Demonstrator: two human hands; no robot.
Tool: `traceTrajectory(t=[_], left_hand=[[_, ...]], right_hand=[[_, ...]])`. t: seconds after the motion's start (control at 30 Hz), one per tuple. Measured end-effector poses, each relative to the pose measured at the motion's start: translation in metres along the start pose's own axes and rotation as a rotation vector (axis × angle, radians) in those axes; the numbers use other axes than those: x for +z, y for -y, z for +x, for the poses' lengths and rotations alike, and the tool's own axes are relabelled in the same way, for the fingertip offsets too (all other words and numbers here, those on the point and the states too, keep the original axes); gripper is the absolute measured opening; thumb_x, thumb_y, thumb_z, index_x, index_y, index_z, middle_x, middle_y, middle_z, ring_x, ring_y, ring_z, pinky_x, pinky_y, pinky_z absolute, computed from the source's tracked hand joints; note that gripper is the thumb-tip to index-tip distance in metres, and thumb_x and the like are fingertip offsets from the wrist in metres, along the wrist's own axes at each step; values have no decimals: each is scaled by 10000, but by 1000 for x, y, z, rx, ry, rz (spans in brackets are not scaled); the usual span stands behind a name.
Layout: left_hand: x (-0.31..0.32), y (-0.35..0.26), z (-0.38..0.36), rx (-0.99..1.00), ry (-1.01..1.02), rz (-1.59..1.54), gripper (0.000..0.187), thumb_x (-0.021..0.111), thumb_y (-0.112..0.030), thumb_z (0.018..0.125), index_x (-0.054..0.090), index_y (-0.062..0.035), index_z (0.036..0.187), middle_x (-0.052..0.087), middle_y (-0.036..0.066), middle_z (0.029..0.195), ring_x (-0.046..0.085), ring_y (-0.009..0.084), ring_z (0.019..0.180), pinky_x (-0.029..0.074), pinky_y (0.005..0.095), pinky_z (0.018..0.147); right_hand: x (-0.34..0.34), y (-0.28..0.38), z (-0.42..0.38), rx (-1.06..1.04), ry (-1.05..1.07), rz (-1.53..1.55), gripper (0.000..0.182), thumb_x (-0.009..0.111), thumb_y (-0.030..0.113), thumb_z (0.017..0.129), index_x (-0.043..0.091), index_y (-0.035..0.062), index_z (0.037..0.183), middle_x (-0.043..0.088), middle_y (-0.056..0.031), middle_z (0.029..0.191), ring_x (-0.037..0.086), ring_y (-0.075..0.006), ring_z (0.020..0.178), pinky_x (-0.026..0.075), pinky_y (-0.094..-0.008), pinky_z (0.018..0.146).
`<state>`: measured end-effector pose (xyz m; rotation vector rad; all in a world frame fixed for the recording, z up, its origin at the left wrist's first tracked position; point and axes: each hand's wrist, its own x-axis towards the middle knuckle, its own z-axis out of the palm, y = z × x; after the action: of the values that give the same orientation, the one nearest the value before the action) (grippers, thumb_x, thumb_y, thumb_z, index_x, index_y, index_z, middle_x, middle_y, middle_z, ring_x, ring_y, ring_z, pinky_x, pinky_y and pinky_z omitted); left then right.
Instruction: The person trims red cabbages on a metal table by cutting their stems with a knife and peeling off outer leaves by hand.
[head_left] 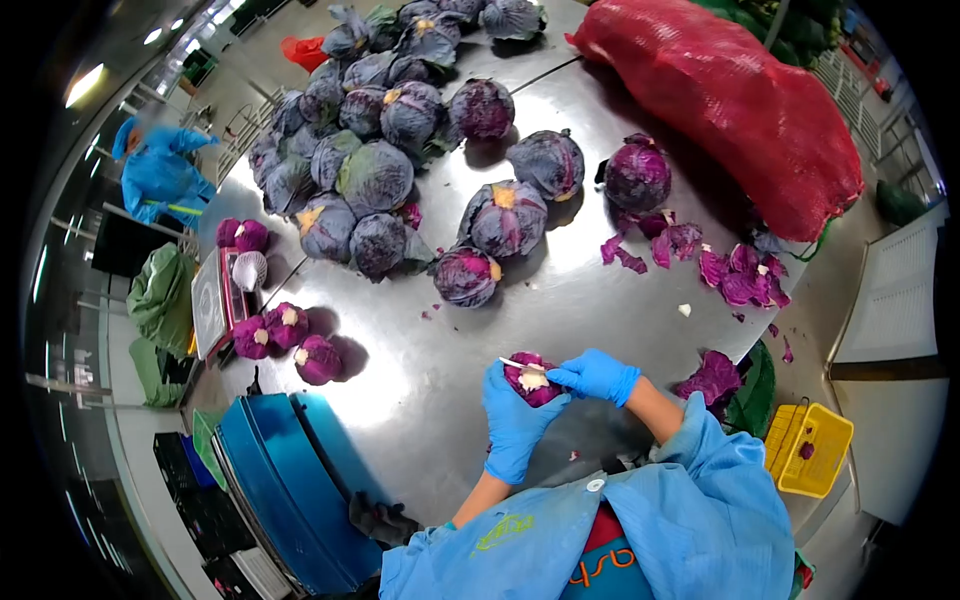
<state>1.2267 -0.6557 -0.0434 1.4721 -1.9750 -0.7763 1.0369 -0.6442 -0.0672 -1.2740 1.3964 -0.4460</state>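
In a blue glove, my left hand [515,424] is wrapped round a small purple cabbage [533,390] from below and the left, its pale cut stem facing up. My right hand [597,377], also gloved, grips a knife [521,366] whose blade lies across the top of that cabbage beside the stem. Beyond my hands stand several untrimmed cabbages, the closest being a purple one [467,277] with a stem end turned right. Several trimmed cabbages [318,360] rest to the left.
A large red mesh sack [715,105] lies at the back right, loose leaves [743,275] below it. A scale [209,302] stands at the left edge, blue bins [290,490] at the lower left, a yellow basket [817,450] at the lower right. A co-worker [160,170] stands far left.
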Motion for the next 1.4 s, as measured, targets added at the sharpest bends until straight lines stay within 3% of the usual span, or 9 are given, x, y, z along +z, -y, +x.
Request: traceTrajectory(t=[0.07, 0.27, 0.4, 0.53, 0.57, 0.8, 1.13, 1.33, 1.4], left_hand=[[2, 1, 2, -19, 15, -62, 893, 934, -341, 547, 458, 24, 1209, 566, 173, 1085, 596, 299, 975, 500, 399, 837], [3, 2, 5, -66, 23, 45, 945, 927, -395, 527, 458, 52, 1215, 564, 214, 1124, 587, 340, 1012, 488, 425, 862], [-1, 1, 1, -105, 51, 58, 1048, 906, -433, 540, 406, 88, 1300, 510, 262, 1206, 528, 390, 1106, 438, 456, 953], [-8, -8, -3, -76, 92, 93, 1028, 895, -443, 550, 413, 88, 1286, 505, 261, 1202, 531, 404, 1088, 443, 462, 934], [-14, -12, 1, -79, 151, 96, 1011, 890, -451, 551, 428, 90, 1269, 504, 265, 1204, 530, 406, 1089, 442, 464, 938], [-6, -12, 43, -67, 401, 125, 806, 792, -430, 608, 563, 46, 1216, 590, 250, 1188, 601, 396, 1043, 484, 440, 930], [-18, -8, 42, -13, 550, -54, 709, 847, -368, 598, 616, -11, 1164, 616, 238, 1154, 635, 374, 997, 507, 409, 905], [-51, 31, 10, 232, 475, -143, 899, 888, -354, 599, 507, -76, 1364, 419, 217, 1429, 410, 358, 1322, 352, 430, 1106], [-55, 44, -4, 67, 421, -297, 925, 902, -321, 594, 487, -92, 1387, 392, 174, 1438, 384, 328, 1346, 342, 426, 1113]], right_hand=[[-3, 9, 1, 55, 21, -86, 562, 483, 571, 955, 712, 79, 809, 641, -108, 635, 618, -259, 572, 513, -394, 609], [63, -45, 7, -452, -700, -411, 374, 572, 413, 954, 700, 93, 809, 615, -130, 636, 625, -316, 624, 480, -442, 553], [31, -11, -16, -53, -292, 113, 274, 635, 351, 928, 662, 86, 992, 648, -146, 873, 632, -262, 646, 510, -379, 582], [20, 7, 2, -367, -496, 129, 445, 645, 437, 902, 661, 93, 1184, 662, -159, 857, 653, -271, 755, 511, -367, 706], [9, 0, 6, -329, -321, -44, 539, 656, 489, 872, 628, 123, 1267, 679, -161, 875, 663, -294, 831, 512, -383, 761], [-30, 66, 1, 45, -28, -407, 607, 682, 575, 740, 696, 102, 1120, 703, -183, 905, 682, -359, 838, 530, -394, 767], [-13, 41, 4, -145, -143, -481, 372, 667, 403, 753, 720, 79, 927, 691, -165, 811, 668, -342, 711, 527, -413, 671], [-20, -58, -1, 34, -439, -88, 304, 652, 275, 780, 721, 78, 1001, 688, -176, 824, 671, -334, 735, 535, -410, 706], [-42, -52, -21, 178, -595, -166, 333, 642, 267, 791, 711, 86, 1062, 691, -179, 854, 666, -346, 771, 532, -415, 735]])
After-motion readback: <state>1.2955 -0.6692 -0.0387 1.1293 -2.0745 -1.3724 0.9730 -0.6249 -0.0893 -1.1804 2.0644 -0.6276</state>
